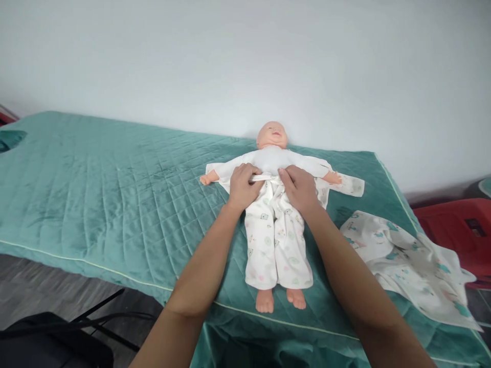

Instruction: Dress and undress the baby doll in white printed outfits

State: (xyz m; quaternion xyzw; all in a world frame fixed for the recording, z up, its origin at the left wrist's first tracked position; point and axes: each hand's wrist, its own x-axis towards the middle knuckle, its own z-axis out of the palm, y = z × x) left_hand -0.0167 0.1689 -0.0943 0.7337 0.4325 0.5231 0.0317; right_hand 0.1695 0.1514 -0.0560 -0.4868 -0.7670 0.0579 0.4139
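A baby doll (pixel 272 135) lies on its back, head toward the wall and bare feet toward me. White patterned pants (pixel 261 245) cover its legs, and a white top (pixel 274 159) is on its chest. At the waist, my left hand (pixel 245 186) is closed on the left side of the pants' waistband (pixel 264 177). My right hand (pixel 299 188) grips the same waistband on the right side, thumb on top. Beneath the doll's arms a printed white garment (pixel 352 185) is spread out, one sleeve reaching right.
A green quilted cover (pixel 115 194) lies over the bed, against a white wall (pixel 192 61). To the right a printed white cloth (pixel 410 260) hangs partly over the edge. A red plastic chair (pixel 456 230) stands beyond it. At lower left is a dark chair (pixel 53 340).
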